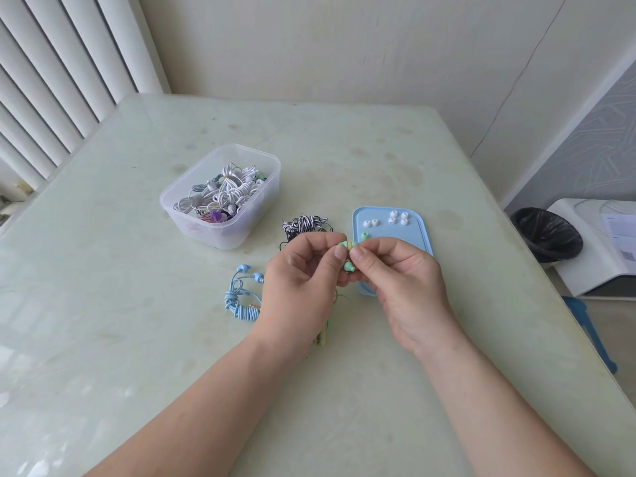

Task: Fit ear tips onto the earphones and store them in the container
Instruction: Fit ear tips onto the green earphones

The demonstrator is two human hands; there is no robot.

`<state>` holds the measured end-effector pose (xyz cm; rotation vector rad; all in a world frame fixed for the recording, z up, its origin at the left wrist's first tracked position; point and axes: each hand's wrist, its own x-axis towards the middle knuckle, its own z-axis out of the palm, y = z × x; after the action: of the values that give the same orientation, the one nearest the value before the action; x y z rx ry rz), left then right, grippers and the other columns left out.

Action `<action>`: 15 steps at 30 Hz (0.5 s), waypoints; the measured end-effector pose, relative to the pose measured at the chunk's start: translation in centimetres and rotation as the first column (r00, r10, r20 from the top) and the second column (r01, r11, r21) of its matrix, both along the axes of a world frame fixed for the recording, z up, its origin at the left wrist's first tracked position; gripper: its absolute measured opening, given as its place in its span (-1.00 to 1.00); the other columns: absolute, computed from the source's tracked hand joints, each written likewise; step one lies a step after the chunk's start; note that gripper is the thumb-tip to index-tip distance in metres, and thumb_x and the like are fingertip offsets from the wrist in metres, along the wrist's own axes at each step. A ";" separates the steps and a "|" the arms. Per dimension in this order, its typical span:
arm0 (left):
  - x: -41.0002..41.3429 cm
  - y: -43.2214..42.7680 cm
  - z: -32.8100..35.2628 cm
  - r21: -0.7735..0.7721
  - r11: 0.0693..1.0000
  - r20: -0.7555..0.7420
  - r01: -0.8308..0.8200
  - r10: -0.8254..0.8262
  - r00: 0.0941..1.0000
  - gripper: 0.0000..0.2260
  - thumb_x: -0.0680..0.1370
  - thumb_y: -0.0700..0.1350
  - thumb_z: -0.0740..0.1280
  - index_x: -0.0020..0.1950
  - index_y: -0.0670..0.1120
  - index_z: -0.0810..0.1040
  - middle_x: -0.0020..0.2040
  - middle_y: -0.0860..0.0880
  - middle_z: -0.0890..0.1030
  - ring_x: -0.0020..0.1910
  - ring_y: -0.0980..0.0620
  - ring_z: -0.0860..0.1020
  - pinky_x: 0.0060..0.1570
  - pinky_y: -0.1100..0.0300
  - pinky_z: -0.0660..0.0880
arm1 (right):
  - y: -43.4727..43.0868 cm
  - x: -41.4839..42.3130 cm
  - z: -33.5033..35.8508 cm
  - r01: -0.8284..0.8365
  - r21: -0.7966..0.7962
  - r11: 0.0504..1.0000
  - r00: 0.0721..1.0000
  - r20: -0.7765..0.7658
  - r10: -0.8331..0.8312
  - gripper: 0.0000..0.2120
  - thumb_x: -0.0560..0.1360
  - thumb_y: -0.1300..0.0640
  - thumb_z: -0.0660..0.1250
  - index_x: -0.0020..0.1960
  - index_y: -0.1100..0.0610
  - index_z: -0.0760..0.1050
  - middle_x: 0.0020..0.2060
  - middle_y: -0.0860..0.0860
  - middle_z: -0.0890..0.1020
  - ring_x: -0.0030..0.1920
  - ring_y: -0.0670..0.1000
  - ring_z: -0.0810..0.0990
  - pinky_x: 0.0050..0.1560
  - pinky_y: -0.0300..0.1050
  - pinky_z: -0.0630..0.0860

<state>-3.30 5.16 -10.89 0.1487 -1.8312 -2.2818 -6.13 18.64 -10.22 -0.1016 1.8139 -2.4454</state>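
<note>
Both the left hand [303,270] and right hand [395,273] pinch the green earphone [348,267] between them. Judged risk: uneven thumb pressure squirts the small bud free onto the worktop [344,149]. Beyond left hand, well apart: container [256,220].

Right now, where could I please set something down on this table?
Free: the table's far half beyond the container and blue lid; the near corners. Crowded: among container, striped earphones, blue earphones, left hand and right hand gripping green earphones.
</note>
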 end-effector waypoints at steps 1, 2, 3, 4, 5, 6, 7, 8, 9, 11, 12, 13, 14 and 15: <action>-0.1 0.0 0.0 0.000 1.000 0.004 -0.004 0.004 1.000 -0.93 0.64 -0.27 0.37 0.09 -0.22 0.64 -0.14 -0.05 0.72 -0.25 0.06 0.68 -0.15 0.23 0.58 | 0.0 0.0 -0.1 0.023 0.030 0.999 0.999 -0.036 -0.022 -0.97 0.50 0.34 0.44 -0.06 0.27 0.63 -0.20 0.24 0.70 -0.21 0.21 0.67 -0.04 0.11 0.63; -0.1 -0.1 -0.1 0.002 1.000 0.010 -0.006 0.006 1.000 -0.93 0.64 -0.26 0.38 0.09 -0.22 0.64 -0.13 -0.07 0.72 -0.24 0.05 0.67 -0.14 0.20 0.58 | 0.0 0.0 -0.1 0.048 0.061 0.997 0.996 -0.072 -0.043 -0.96 0.51 0.36 0.45 -0.07 0.26 0.63 -0.21 0.21 0.71 -0.23 0.18 0.68 -0.07 0.07 0.64; -0.1 -0.1 -0.1 0.011 1.000 0.017 -0.007 0.006 1.000 -0.93 0.64 -0.25 0.38 0.10 -0.21 0.64 -0.14 -0.08 0.72 -0.24 0.04 0.66 -0.13 0.17 0.58 | 0.0 0.0 -0.1 0.072 0.090 0.993 0.993 -0.104 -0.063 -0.95 0.50 0.36 0.45 -0.08 0.25 0.63 -0.22 0.19 0.72 -0.24 0.16 0.69 -0.08 0.06 0.66; -0.1 -0.1 -0.2 0.028 1.000 0.024 -0.003 0.003 1.000 -0.93 0.64 -0.25 0.38 0.10 -0.20 0.65 -0.14 -0.09 0.71 -0.24 0.02 0.64 -0.12 0.14 0.58 | 0.0 0.0 -0.1 0.086 0.106 0.991 0.990 -0.124 -0.073 -0.94 0.50 0.36 0.45 -0.08 0.24 0.64 -0.23 0.18 0.73 -0.25 0.15 0.69 -0.08 0.06 0.67; -0.1 -0.2 -0.2 0.047 0.999 0.029 0.005 -0.006 1.000 -0.92 0.64 -0.24 0.38 0.10 -0.20 0.65 -0.14 -0.10 0.71 -0.23 0.01 0.63 -0.11 0.10 0.58 | 0.0 0.0 -0.1 0.089 0.106 0.990 0.989 -0.125 -0.075 -0.94 0.50 0.36 0.45 -0.07 0.24 0.64 -0.22 0.19 0.73 -0.25 0.17 0.69 -0.07 0.08 0.67; -0.1 -0.2 -0.2 0.061 0.998 0.032 0.016 -0.018 0.999 -0.92 0.65 -0.24 0.38 0.10 -0.20 0.65 -0.13 -0.12 0.71 -0.22 -0.02 0.63 -0.09 0.07 0.58 | 0.0 0.0 0.0 0.082 0.090 0.993 0.992 -0.108 -0.072 -0.95 0.50 0.37 0.45 -0.07 0.26 0.63 -0.22 0.21 0.72 -0.24 0.19 0.68 -0.06 0.12 0.66; -0.1 -0.3 -0.3 0.064 0.998 0.032 0.027 -0.029 0.999 -0.92 0.65 -0.24 0.38 0.10 -0.20 0.65 -0.12 -0.14 0.71 -0.20 -0.04 0.63 -0.08 0.06 0.57 | -0.1 -0.1 -0.1 0.069 0.066 0.995 0.994 -0.083 -0.064 -0.96 0.50 0.36 0.45 -0.05 0.27 0.63 -0.21 0.24 0.71 -0.23 0.21 0.67 -0.03 0.17 0.66; -0.2 -0.3 -0.3 0.060 0.998 0.028 0.036 -0.037 0.999 -0.92 0.65 -0.23 0.38 0.10 -0.21 0.65 -0.12 -0.14 0.71 -0.19 -0.05 0.62 -0.09 0.06 0.57 | -0.1 -0.2 -0.1 0.054 0.044 0.998 0.997 -0.058 -0.051 -0.95 0.50 0.34 0.46 -0.04 0.28 0.63 -0.20 0.26 0.70 -0.21 0.23 0.66 0.01 0.24 0.64; -0.2 -0.3 -0.4 0.053 0.998 0.023 0.041 -0.042 0.999 -0.91 0.65 -0.24 0.38 0.10 -0.21 0.65 -0.12 -0.14 0.71 -0.20 -0.04 0.61 -0.10 0.07 0.57 | 0.0 -0.2 -0.1 0.038 0.030 0.999 0.999 -0.032 -0.037 -0.93 0.49 0.31 0.47 -0.04 0.28 0.63 -0.18 0.29 0.70 -0.19 0.25 0.66 0.04 0.29 0.62; -0.2 -0.4 -0.3 0.037 0.998 0.014 0.045 -0.046 0.999 -0.92 0.65 -0.24 0.37 0.09 -0.21 0.65 -0.13 -0.13 0.71 -0.22 0.00 0.59 -0.12 0.11 0.56 | 0.1 -0.3 0.0 0.003 -0.002 1.000 1.000 0.007 -0.003 -0.86 0.45 0.23 0.48 -0.04 0.28 0.64 -0.17 0.30 0.69 -0.19 0.27 0.65 0.05 0.28 0.60; -0.2 -0.4 -0.3 0.028 0.999 0.013 0.047 -0.047 0.999 -0.92 0.65 -0.24 0.37 0.09 -0.21 0.65 -0.13 -0.12 0.70 -0.23 0.01 0.59 -0.13 0.12 0.56 | 0.2 -0.2 0.1 -0.012 -0.005 1.000 1.000 0.010 0.012 -0.86 0.45 0.23 0.47 -0.04 0.28 0.63 -0.17 0.30 0.69 -0.19 0.27 0.65 0.03 0.25 0.61; -0.2 -0.4 -0.3 0.021 0.999 0.012 0.047 -0.047 0.999 -0.92 0.65 -0.25 0.37 0.09 -0.21 0.65 -0.13 -0.11 0.70 -0.23 0.01 0.59 -0.12 0.12 0.57 | 0.2 -0.2 0.1 -0.013 0.011 1.000 1.000 -0.005 0.013 -0.89 0.47 0.25 0.46 -0.04 0.28 0.63 -0.18 0.28 0.69 -0.20 0.26 0.66 0.02 0.23 0.62; -0.2 -0.4 -0.3 0.019 0.999 0.015 0.047 -0.047 0.999 -0.92 0.65 -0.25 0.37 0.09 -0.22 0.65 -0.14 -0.11 0.70 -0.23 0.01 0.60 -0.12 0.11 0.57 | 0.3 -0.2 0.1 0.000 0.046 0.999 0.999 -0.038 0.002 -0.94 0.50 0.30 0.45 -0.04 0.27 0.61 -0.19 0.25 0.69 -0.20 0.24 0.66 0.00 0.20 0.63; -0.2 -0.4 -0.3 0.024 0.999 0.018 0.047 -0.047 0.999 -0.92 0.65 -0.25 0.37 0.09 -0.22 0.64 -0.14 -0.11 0.70 -0.23 0.00 0.60 -0.12 0.11 0.58 | 0.3 -0.1 0.0 0.024 0.089 0.996 0.997 -0.081 -0.016 -0.96 0.52 0.34 0.44 -0.06 0.25 0.61 -0.19 0.22 0.71 -0.20 0.22 0.67 -0.02 0.16 0.65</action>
<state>-3.45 4.81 -11.21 0.1327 -1.8366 -2.3416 -6.27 18.93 -10.22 -0.1784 1.9637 -2.4017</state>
